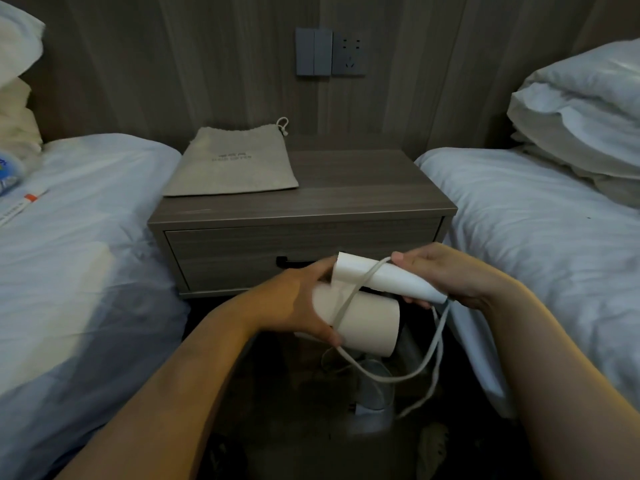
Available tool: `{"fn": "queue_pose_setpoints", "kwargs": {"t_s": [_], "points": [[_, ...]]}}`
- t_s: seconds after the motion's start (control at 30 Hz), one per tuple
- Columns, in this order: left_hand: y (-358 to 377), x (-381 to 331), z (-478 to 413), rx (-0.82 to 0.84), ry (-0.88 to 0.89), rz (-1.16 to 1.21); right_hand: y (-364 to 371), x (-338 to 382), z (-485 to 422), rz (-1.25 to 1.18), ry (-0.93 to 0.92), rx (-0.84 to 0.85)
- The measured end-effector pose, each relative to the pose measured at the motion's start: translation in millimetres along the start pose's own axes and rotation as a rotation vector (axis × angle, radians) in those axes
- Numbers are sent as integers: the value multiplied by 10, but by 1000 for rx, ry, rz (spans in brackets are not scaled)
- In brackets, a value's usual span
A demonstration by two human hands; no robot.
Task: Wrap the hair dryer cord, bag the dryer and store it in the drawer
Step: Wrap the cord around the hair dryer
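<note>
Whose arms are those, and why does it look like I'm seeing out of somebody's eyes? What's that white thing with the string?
The camera sits on a person's head, so you see what they see, looking down. Those are their own two hands. The left hand grips the round body of a white hair dryer, and the right hand holds its handle. The string is the dryer's cord, looped across the dryer and hanging down. Ahead stands a nightstand, its drawer closed. A grey cloth bag lies on top.
</note>
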State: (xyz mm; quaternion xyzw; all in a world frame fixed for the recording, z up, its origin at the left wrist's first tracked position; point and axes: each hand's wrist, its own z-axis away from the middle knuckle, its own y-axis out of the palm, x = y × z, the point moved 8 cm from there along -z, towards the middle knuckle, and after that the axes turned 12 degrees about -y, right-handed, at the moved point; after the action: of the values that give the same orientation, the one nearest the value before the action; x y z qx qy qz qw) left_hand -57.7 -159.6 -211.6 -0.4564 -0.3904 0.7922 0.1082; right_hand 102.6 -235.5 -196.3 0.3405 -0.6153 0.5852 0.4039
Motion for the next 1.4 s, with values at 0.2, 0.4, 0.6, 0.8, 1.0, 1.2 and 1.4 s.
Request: {"fn": "queue_pose_setpoints", "kwargs": {"t_s": [0.2,0.4,0.6,0.8,1.0,1.2,1.4], "points": [[231,-214,39,-71,83,-369,-87,-158,45,-27,107,-56],[401,-240,-40,-187,279,-602,-170,-314,53,-17,207,-60],[284,-177,-39,-153,188,-331,-125,-440,35,-671,258,4],[69,-170,8,-167,147,131,-159,-444,-147,-931,2,-128],[71,-185,-4,-142,117,413,-49,-505,-203,-462,57,-226],[-62,-105,-15,-286,38,449,185,-507,-140,-328,160,-96],[-286,-55,95,-484,-13,148,233,-308,-172,-801,146,-61]]}}
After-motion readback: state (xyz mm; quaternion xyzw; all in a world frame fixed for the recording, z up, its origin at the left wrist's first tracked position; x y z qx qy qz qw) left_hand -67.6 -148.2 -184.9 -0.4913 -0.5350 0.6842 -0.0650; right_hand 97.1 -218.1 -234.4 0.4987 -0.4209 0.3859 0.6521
